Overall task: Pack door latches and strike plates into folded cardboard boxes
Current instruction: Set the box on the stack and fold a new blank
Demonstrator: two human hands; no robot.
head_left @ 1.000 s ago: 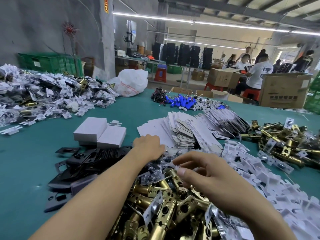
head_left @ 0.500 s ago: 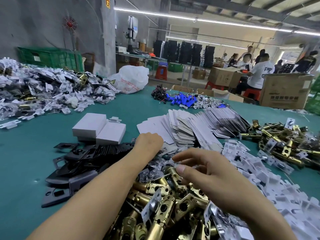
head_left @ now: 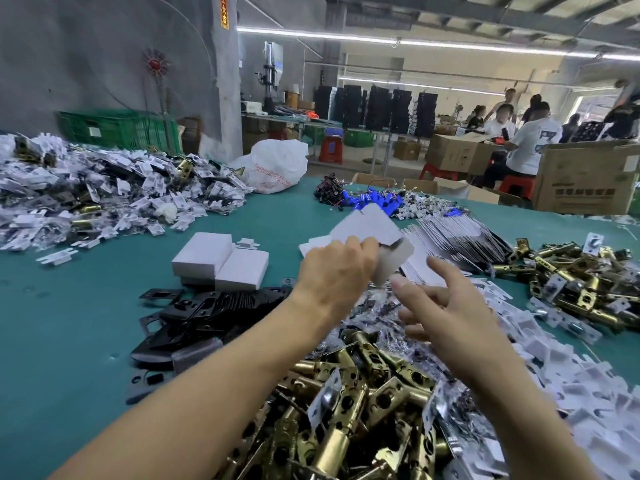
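Note:
My left hand (head_left: 337, 268) grips a flat white cardboard box blank (head_left: 372, 230), lifted above the table and blurred. My right hand (head_left: 446, 306) hovers just to its right with fingers spread, holding nothing. Below both hands lies a heap of brass door latches (head_left: 353, 403). Black strike plates (head_left: 207, 317) are piled to the left. Two folded white boxes (head_left: 221, 261) stand behind the plates. A fanned stack of flat box blanks (head_left: 457, 237) lies beyond my hands.
White plastic inserts (head_left: 554, 362) spread at the right, more brass latches (head_left: 571, 289) beyond them. A big heap of bagged parts (head_left: 97, 199) fills the far left. Blue parts (head_left: 377, 199), a white bag (head_left: 277, 164) and brown cartons (head_left: 585, 178) sit at the back. Bare green table (head_left: 69, 323) at left.
My left hand has lifted from the pile with a flat box blank in its grip. My right hand has risen from the latches and spread its fingers toward the blank.

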